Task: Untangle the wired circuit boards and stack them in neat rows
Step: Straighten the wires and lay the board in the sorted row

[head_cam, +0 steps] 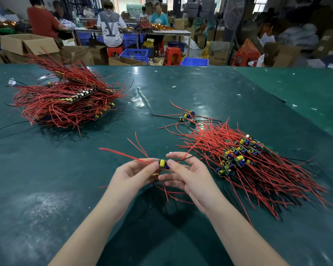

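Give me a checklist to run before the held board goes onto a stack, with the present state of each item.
1. Small green circuit board with yellow capacitor gripped by both left hand and right hand: ok.
2. Its thin red wires free of other boards: cannot tell; some trail under the hands.
3. Big layered stack of red-wired boards at far left unobstructed: ok.
4. Loose fan-shaped pile of boards at right sorted: not ok.
5. Few stray boards beyond it gathered: not ok.

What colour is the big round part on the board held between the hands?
Yellow; the capacitor on the board shows best in the head view.
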Motion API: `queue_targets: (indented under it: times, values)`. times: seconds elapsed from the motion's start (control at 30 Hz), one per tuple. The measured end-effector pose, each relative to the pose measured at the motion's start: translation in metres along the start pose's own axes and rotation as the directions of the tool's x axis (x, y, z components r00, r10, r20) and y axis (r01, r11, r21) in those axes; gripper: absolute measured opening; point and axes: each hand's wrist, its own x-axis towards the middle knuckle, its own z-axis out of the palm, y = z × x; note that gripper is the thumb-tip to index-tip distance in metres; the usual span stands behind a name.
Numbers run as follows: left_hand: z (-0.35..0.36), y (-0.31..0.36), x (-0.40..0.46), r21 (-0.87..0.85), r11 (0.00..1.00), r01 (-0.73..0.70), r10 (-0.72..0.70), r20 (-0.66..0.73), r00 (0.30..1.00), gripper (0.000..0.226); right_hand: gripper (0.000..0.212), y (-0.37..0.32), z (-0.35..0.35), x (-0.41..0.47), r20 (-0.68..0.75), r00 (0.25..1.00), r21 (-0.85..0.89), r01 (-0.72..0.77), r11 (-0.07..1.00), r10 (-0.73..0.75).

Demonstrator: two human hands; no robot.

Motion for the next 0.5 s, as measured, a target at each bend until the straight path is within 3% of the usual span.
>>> queue_targets:
  times: [0.13,0.23,0.5]
  values:
    - [0.0021,-0.0019,-0.0012,0.067,0.997,-0.045,0.049,-0.051,0.998,0.034,0.006,-0.0007,0.0002,-0.0003,0.063,0.998,-0.015,-0.02,1.0,0.021]
    - [0.0019,-0.002,-0.0014,-0.001,1.0,-0.012,0.012,-0.055,0.998,0.037,0.007,-0.0046,-0.0018,0.0003,0.078,0.997,-0.041,-0.002,0.999,0.005]
    - [0.0033,0.0033,-0.002,-0.158,0.987,0.022,-0.029,-0.048,0.998,0.03,0.013,-0.0064,-0.0041,-0.001,0.011,0.978,-0.202,0.206,0.957,-0.208]
